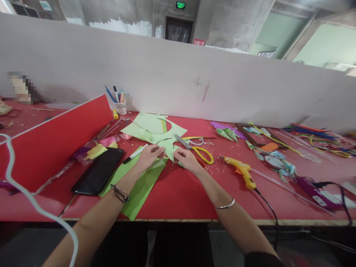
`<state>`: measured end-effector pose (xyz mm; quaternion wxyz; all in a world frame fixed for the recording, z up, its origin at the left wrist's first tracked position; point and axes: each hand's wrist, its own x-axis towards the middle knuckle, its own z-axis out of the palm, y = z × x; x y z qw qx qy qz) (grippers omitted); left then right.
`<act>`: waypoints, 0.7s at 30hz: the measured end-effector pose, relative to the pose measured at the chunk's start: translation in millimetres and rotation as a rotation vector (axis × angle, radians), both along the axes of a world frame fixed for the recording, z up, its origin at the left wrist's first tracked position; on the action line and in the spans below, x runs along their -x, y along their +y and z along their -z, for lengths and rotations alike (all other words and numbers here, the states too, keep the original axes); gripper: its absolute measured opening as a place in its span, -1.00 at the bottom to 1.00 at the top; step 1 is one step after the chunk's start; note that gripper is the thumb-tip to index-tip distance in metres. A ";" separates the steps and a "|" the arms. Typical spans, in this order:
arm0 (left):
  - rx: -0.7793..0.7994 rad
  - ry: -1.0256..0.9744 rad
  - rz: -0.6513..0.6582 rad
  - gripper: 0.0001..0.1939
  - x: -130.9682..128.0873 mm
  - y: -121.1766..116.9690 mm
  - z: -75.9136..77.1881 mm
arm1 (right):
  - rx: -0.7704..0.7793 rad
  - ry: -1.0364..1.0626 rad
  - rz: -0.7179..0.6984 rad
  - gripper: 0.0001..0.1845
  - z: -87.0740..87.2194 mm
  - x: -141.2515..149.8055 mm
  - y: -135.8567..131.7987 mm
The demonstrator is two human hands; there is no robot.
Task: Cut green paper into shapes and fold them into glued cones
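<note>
Above the red table (250, 205), my left hand (151, 154) and right hand (187, 158) pinch pale green paper (168, 147) between nearly closed fingers; yellow-handled scissors (191, 147) lie just beside my right.

Over a red tabletop (180, 198), the left hand (151, 155) and right hand (187, 158) pinch a pale green paper piece (167, 145) between them. Scissors (189, 146) (yellow-handled, blades apart) lie just beyond the right hand; a yellow glue gun (241, 170) rests farther right, a black phone (98, 172) to the left.
</note>
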<state>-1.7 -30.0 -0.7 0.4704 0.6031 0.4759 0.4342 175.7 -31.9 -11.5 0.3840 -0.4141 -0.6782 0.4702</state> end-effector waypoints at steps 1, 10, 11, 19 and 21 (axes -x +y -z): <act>0.006 -0.016 -0.014 -0.61 0.4 0.5 0.3 | -0.002 0.003 -0.012 -0.72 -0.4 -0.1 -0.3; 0.021 -0.072 -0.026 -0.61 -0.6 -0.2 0.6 | -0.050 -0.037 -0.075 -0.79 -1.8 -1.1 -3.9; 0.021 -0.076 -0.029 -0.61 -0.8 -0.5 0.6 | -0.048 -0.038 -0.072 -0.79 -1.6 -1.2 -4.2; -0.015 -0.074 -0.026 -0.63 0.0 0.6 3.2 | -0.052 -0.090 -0.129 -0.80 0.9 1.0 -6.5; -0.018 -0.082 -0.028 -0.64 0.2 1.3 4.2 | -0.066 -0.090 -0.129 -0.80 1.0 1.6 -7.0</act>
